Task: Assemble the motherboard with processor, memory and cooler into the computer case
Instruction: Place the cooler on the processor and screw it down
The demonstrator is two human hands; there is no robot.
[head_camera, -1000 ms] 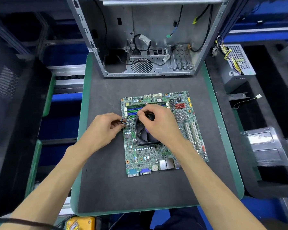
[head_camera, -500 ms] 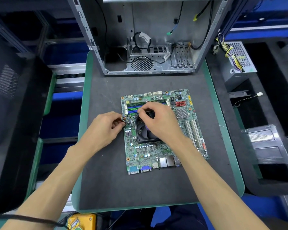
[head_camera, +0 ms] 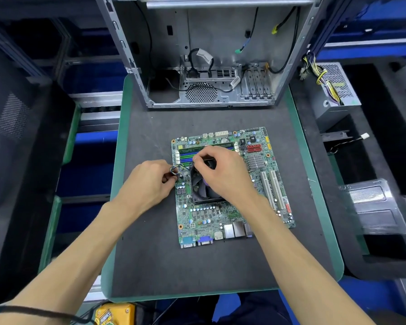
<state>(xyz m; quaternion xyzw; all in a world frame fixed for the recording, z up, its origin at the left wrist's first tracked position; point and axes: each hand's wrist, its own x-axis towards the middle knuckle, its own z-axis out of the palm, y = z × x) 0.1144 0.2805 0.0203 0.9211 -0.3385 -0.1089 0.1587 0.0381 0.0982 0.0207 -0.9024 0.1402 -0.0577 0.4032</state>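
A green motherboard [head_camera: 225, 214] lies flat on the dark mat [head_camera: 150, 266]. A black cooler fan [head_camera: 203, 187] sits on the board's middle-left. My left hand [head_camera: 148, 181] pinches the fan's coiled wire loop [head_camera: 174, 170] at the board's left edge. My right hand [head_camera: 223, 173] lies over the fan, its fingers curled on the fan's far top edge. Memory slots [head_camera: 188, 154], one with a stick in it, show just beyond my right hand. The open metal computer case [head_camera: 206, 90] stands at the far end of the mat.
A grey power supply [head_camera: 333, 97] with yellow and black wires sits at the right of the case. A clear plastic tray [head_camera: 373, 207] lies on the right. A yellow tool [head_camera: 114, 314] peeks out at the mat's near edge. Dark bins flank the left.
Both hands stay at the fan and its wire. My right fingers have shifted slightly on the fan's far edge; the camera has tilted a little.
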